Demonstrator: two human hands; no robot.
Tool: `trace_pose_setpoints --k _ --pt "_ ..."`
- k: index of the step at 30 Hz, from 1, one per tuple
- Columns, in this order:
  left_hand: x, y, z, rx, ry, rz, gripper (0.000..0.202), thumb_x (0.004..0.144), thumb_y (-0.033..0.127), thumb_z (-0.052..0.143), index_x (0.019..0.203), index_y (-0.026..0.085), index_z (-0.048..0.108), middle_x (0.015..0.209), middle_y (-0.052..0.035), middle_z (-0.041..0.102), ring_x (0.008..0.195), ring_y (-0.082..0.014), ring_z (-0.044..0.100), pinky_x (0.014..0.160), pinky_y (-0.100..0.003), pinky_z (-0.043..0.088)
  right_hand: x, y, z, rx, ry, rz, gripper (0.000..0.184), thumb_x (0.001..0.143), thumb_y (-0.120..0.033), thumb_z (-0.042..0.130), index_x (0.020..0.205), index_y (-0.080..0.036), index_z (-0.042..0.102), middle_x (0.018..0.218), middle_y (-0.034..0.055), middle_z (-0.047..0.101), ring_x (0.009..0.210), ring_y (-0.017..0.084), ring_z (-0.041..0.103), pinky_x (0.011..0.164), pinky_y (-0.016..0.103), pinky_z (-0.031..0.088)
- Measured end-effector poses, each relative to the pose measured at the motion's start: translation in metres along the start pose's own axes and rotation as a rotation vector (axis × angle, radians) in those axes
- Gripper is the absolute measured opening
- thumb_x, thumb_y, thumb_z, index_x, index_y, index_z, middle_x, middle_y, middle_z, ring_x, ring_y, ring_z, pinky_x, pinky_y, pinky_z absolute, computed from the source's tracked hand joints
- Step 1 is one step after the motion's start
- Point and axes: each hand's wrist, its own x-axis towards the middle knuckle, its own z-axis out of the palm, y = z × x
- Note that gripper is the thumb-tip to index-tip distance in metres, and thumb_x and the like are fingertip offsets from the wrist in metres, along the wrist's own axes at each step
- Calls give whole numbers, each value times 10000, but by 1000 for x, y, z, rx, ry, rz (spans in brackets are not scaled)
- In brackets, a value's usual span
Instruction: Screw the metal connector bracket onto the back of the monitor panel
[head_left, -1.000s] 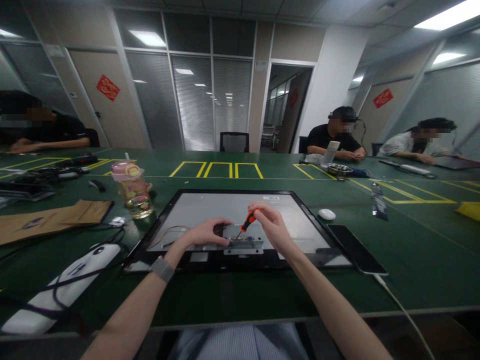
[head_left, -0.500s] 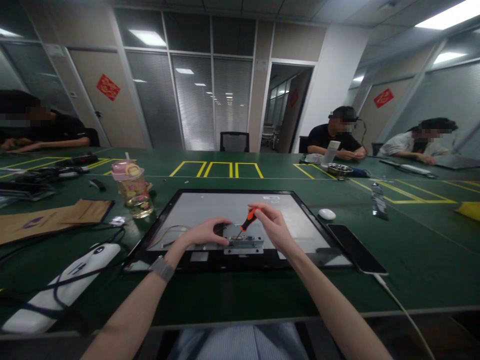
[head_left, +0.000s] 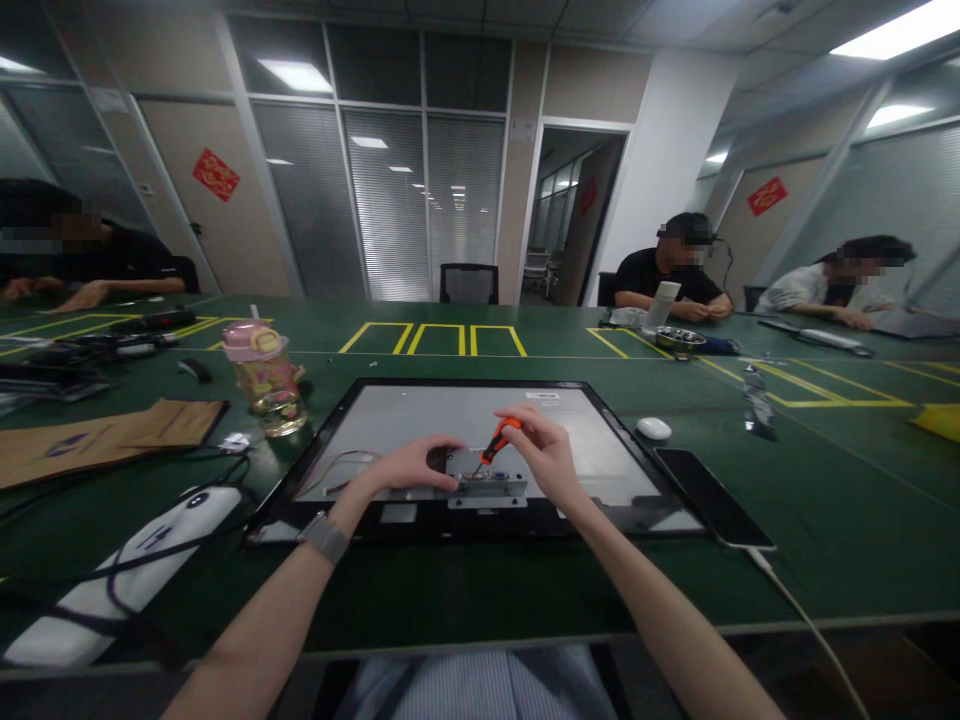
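Note:
An orange-and-black screwdriver (head_left: 501,438) leans to the right in my right hand (head_left: 547,458), its handle pinched between thumb and fingers. Its shaft points down at the connector area of a small silver metal bracket (head_left: 491,492); the exact tip contact is too small to make out. My left hand (head_left: 415,465), with a watch on the wrist, grips the bracket's left end, thumb in front and fingers behind. Under both hands lies a flat display panel (head_left: 367,420) with a black frame and grey back. Thin wires (head_left: 341,462) rest on it beside my left hand.
Left of the panel are a pink-lidded bottle (head_left: 266,380), a white power bank-like device (head_left: 142,560) with dark cables, and brown paper packaging (head_left: 112,440). At right lie a white earbud case (head_left: 654,428) and a phone (head_left: 712,495) on a cable. Several people sit across the table.
The fingers of my right hand have shifted slightly on the screwdriver handle, while its shaft stays on the same spot. My left hand and the bracket look unmoved. A person at far left moved a hand.

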Motion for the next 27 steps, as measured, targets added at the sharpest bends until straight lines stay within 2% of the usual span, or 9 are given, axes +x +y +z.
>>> trace_pose_setpoints --k 5,9,11,14,17,19,22,25,27 --pt "0 2 0 33 9 -10 672 622 424 758 1227 226 545 1274 -63 558 1160 -257 513 1011 -370 378 -3 -3 2 42 -77 22 325 919 -314 450 1213 -279 584 1099 58 653 1028 203 609 932 399 459" --pt "-1 2 -1 47 6 -7 670 629 434 754 1233 237 543 1285 -57 551 1170 -260 504 1009 -367 376 -2 -1 1 -21 -7 9 265 841 -310 591 1094 -271 662 911 36 664 837 180 627 792 340 510" --pt "-1 2 -1 52 5 -5 673 629 441 753 1236 241 541 1290 -56 547 1172 -263 502 1008 -370 377 -1 -3 0 -83 27 -31 226 848 -310 582 1044 -264 687 849 33 642 801 173 610 774 334 503" --pt "-1 2 -1 51 5 -7 667 625 443 755 1226 244 546 1279 -54 553 1162 -267 510 1007 -377 378 -2 -7 1 -59 -26 -33 295 921 -305 451 1149 -267 633 1024 59 654 970 193 611 892 379 470" --pt "-1 1 -1 44 12 -8 658 623 432 759 1217 240 551 1281 -55 553 1171 -270 505 1018 -382 368 -3 -6 2 50 -82 28 333 921 -317 448 1229 -279 570 1105 55 655 996 195 629 908 389 479" --pt "-1 1 -1 44 12 -3 662 625 428 757 1223 239 547 1289 -54 549 1182 -268 498 1024 -377 362 -3 -3 2 46 -60 45 301 883 -326 523 1163 -272 617 1001 48 671 904 188 642 838 362 508" --pt "-1 1 -1 44 3 0 669 627 434 752 1233 242 542 1290 -47 552 1183 -265 498 1023 -370 364 -2 1 2 5 15 10 163 791 -307 653 936 -247 699 828 31 619 776 169 598 712 309 510" --pt "-1 3 -1 54 5 1 659 627 431 751 1223 236 551 1288 -45 555 1189 -265 494 1026 -367 361 0 2 2 37 50 0 79 777 -297 664 767 -222 689 770 20 568 742 156 566 674 289 490" --pt "-1 4 -1 55 4 8 655 629 420 752 1222 228 550 1288 -47 555 1191 -261 492 1028 -362 360 1 1 1 61 42 26 105 798 -301 639 763 -216 689 779 22 577 752 151 571 680 282 484"
